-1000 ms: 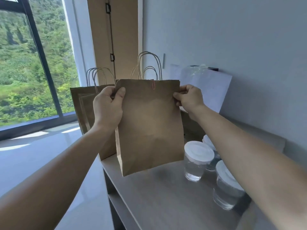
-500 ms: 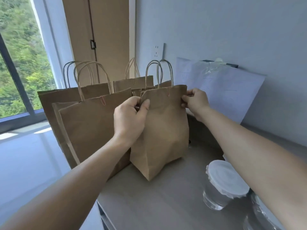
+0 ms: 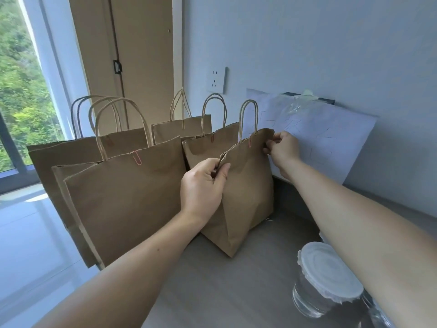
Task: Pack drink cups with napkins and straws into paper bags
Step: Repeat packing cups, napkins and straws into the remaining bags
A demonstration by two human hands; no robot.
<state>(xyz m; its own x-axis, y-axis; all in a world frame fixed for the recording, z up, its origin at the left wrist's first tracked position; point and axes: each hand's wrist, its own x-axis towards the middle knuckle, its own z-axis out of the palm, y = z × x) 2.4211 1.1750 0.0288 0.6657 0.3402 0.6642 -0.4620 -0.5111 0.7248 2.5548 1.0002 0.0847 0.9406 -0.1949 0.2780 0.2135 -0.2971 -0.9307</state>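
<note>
1. Head view: the left hand (image 3: pixel 203 185) pinches the near top corner of a bag (image 3: pixel 248 192).
2. The right hand (image 3: pixel 282 147) pinches the far corner of the same rim.
3. The bag rests on the counter (image 3: pixel 212 287), just beside other bags (image 3: pixel 123 200).
4. A lidded cup (image 3: pixel 324 280) stands on the counter under the right forearm.

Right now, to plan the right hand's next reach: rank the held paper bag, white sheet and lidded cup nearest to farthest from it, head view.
1. paper bag: the right hand pinches its top corner.
2. white sheet: just behind the hand, against the wall.
3. lidded cup: lower right, on the counter.
</note>
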